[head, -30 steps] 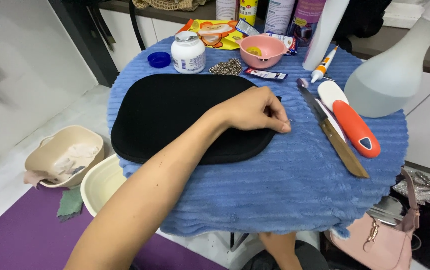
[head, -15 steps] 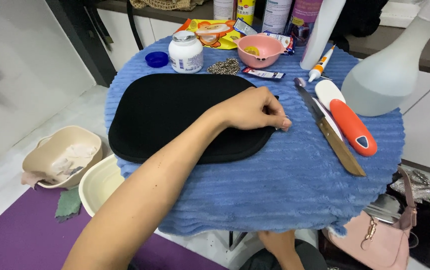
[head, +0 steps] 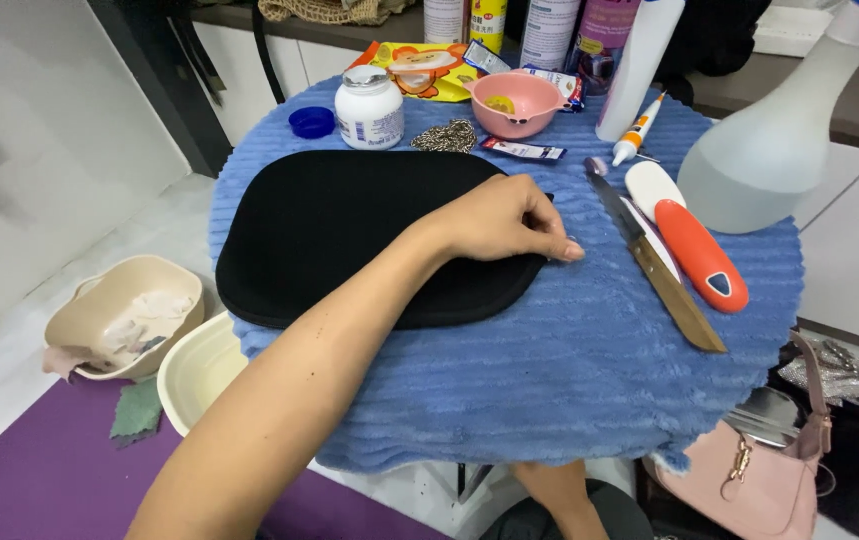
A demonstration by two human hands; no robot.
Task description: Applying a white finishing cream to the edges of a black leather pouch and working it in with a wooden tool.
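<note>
So there's one black oval pad point(head: 349, 230) lying flat on the blue ribbed cloth point(head: 569, 380) that covers the round tabletop, toward the left half. The left hand point(head: 504, 220) rests on the pad's right edge, fingers curled and pinched down at the rim where pad meets cloth; it looks like it's nipping the edge, but I can't tell if it really has a hold or is just pressing. The right hand isn't in view at all. Risk-wise, I'd say the big one is the knife point(head: 654, 255) lying bare just beside those fingertips, blade end pointing away from the person: a slip sideways could meet it. Right next to it is one white and orange handled tool point(head: 689, 240). If the pad drags, the cloth could bunch and shove the back row: one white jar point(head: 369, 108) with its blue cap point(head: 311, 122) off beside it, one pink bowl point(head: 519, 102), one small tube point(head: 637, 135), one big spray bottle point(head: 774, 150), and about four cans behind. Down on the floor are two beige tubs point(head: 129, 315), plus one pink handbag point(head: 759, 480).
</note>
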